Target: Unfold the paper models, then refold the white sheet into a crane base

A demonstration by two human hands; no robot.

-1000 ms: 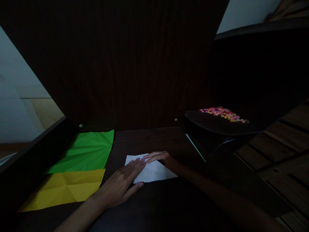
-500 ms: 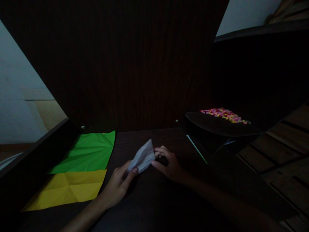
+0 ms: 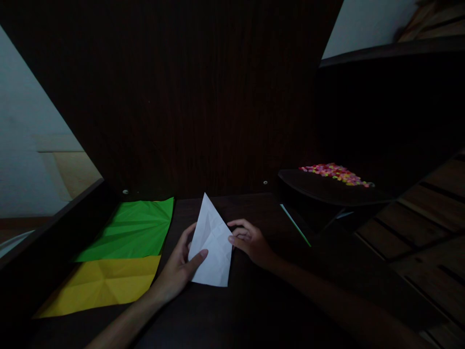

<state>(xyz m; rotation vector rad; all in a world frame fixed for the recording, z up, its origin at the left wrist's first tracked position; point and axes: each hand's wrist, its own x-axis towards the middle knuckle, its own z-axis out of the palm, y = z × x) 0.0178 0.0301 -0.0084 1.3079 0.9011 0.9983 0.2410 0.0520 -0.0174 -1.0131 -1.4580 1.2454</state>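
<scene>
A creased white sheet of folded paper [image 3: 213,247] is held up over the dark table, its pointed tip at the top and its wider edge toward me. My left hand [image 3: 183,261] grips its left side, thumb lying across the front and fingers behind. At the right edge, my right hand [image 3: 249,240] has its thumb on the paper, with the index finger stretched along the border; its other fingers are curled and partly hidden. To the left of my left hand lie a creased green paper [image 3: 134,230] and a creased yellow paper [image 3: 105,281].
A pile of small pink, red and yellow pieces [image 3: 336,173] sits on a curved dark shelf [image 3: 308,186] at the right. Below it lies a thin pale-green strip [image 3: 296,225]. A dark upright panel [image 3: 218,97] stands behind the table, and a raised side board [image 3: 72,228] bounds the left.
The white paper has been turned and spread so its broad face shows toward me, tip now upward. My left thumb has shifted onto its front; the right hand stays at its right edge.
</scene>
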